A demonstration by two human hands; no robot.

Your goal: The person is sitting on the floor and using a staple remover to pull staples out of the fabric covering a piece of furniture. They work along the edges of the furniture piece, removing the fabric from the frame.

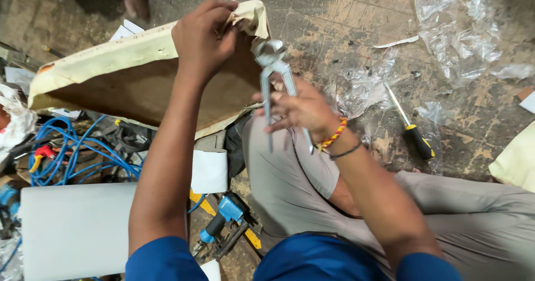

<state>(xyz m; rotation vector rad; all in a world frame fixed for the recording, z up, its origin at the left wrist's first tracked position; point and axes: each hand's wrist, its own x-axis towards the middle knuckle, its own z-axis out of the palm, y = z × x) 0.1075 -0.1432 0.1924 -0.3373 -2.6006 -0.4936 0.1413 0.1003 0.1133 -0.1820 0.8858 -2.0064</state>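
Observation:
My left hand (205,38) grips the upper corner of a brown board (142,89) wrapped at its edge in cream-coloured covering (106,55), and the board stands tilted up off the floor. My right hand (298,111) holds a pair of metal pincers (274,72) by the handles. The pincers' jaws sit at the board's corner just right of my left hand, close to a folded flap of the covering (252,17). A red-and-yellow bracelet is on my right wrist.
A yellow-and-black-handled screwdriver (411,128) lies on the worn floor to the right, among crumpled clear plastic (454,27). Blue hose coils (72,155) and a blue air tool (225,217) lie at left below the board. A white panel (75,228) lies at bottom left. Someone's foot (135,0) is at top left.

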